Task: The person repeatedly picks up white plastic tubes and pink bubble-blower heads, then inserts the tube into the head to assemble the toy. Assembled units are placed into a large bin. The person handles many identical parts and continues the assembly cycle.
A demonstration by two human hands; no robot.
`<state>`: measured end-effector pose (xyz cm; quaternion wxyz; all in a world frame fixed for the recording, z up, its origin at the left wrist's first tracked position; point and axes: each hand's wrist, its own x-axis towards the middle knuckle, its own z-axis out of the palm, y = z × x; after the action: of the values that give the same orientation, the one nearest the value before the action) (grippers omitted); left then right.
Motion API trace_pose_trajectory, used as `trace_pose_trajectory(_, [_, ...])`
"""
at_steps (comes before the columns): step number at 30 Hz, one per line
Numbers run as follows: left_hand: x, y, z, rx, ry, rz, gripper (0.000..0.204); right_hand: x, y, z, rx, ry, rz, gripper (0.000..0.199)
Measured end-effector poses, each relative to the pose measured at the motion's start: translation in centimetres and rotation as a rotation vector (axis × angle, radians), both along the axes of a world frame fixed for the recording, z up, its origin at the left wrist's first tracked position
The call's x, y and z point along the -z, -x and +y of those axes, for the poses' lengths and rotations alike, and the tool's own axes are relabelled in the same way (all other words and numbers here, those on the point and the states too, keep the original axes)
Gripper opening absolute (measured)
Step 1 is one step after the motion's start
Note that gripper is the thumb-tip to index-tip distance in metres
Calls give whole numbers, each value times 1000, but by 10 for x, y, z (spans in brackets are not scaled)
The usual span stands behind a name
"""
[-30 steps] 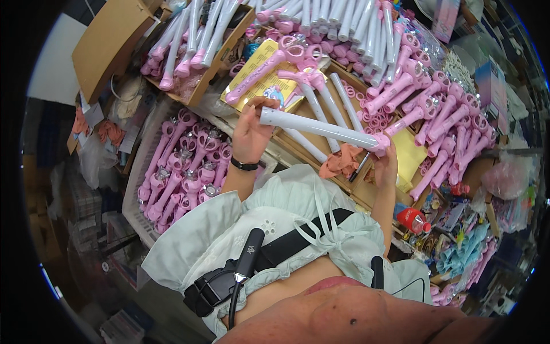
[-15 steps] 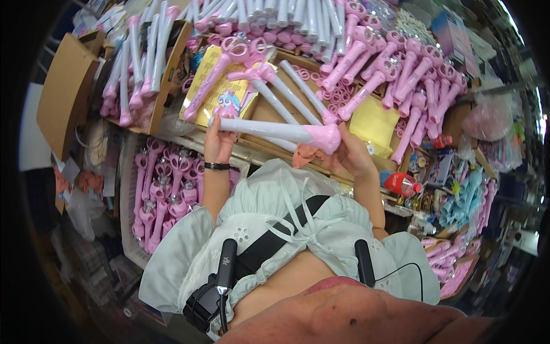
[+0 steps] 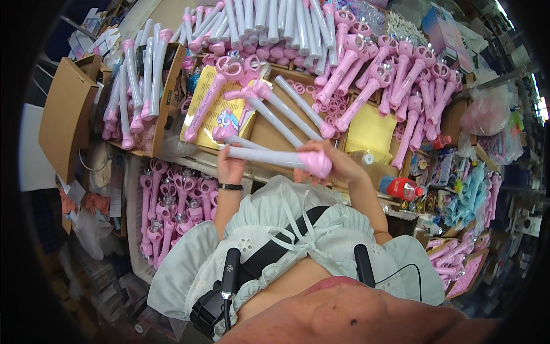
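Note:
A toy wand stick (image 3: 263, 155) with a white tube and a pink bulbous end lies almost level across the front of the workbench, held between my hands. My left hand (image 3: 231, 168) is closed around its plain white end. At the pink end, my right hand (image 3: 342, 164) has its fingers wrapped over the far side, partly hidden by the stick. Just beyond, more white tubes with pink ends (image 3: 292, 119) rest in a shallow cardboard tray (image 3: 269, 129). A pink wand with a ring-shaped head (image 3: 207, 106) lies on a yellow printed card (image 3: 200, 114).
White tubes (image 3: 260, 17) are piled at the back. Finished-looking pink wands (image 3: 358, 106) lie back right, beside loose pink rings (image 3: 338, 103) and a yellow pad (image 3: 369, 131). A white basket (image 3: 137, 229) of pink wands stands left. A red-labelled bottle (image 3: 402, 188) lies right.
Both hands have brought the stick slightly lower and closer to my body. The pink end of a tube lying behind it now shows. The whole view has shifted slightly.

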<state>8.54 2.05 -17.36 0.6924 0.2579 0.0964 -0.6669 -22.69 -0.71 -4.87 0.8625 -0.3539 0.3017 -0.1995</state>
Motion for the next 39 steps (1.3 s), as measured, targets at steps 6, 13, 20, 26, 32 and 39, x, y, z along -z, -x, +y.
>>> trace_pose_trajectory(6, [-54,-15,-21,-101,371,-355,41,69,-21,2,-79,47,151,53])
trace_pose_trajectory(13, [-48,35,-31,687,417,-1526,32,72,-26,-128,724,312,123,53])
trace_pose_trajectory(20, [-29,31,-24,909,568,-1946,30,80,-19,-336,893,779,892,60])
trace_pose_trajectory(26, [-12,19,-24,758,458,-2077,28,125,-22,-383,948,1077,1157,54])
trace_pose_trajectory(32, [7,32,-28,849,483,-2116,28,146,-20,-287,1143,1077,959,33])
trace_pose_trajectory(39, [9,47,-25,936,562,-2189,29,184,-61,-102,237,1206,1006,25])
